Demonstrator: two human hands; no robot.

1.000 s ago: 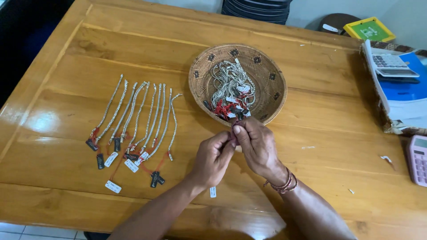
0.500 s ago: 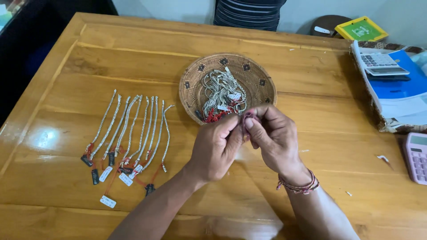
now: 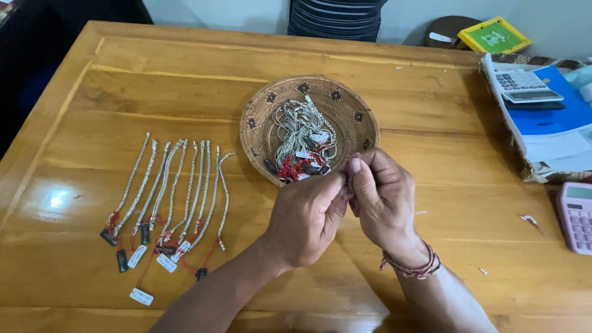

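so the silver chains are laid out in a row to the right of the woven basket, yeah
Not quite: the head view shows the row of silver chains lying to the left of the woven basket, not the right. Both hands work just in front of the basket.

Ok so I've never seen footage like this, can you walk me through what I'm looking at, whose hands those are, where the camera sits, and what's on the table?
This is no machine: a person works with two bare hands, and a camera worn on the head looks down at them, so you see roughly what that person sees.

The left hand and the right hand meet in the middle, pinching something small and reddish between the fingertips; it is too hidden to name. The right wrist wears corded bracelets.

They work over a wooden table. Just beyond the hands sits a round woven basket holding a tangle of silver chains with red threads and little tags. To the left, a row of chains lies laid out side by side, each tagged. At the right edge are a grey calculator, blue papers and a pink calculator.
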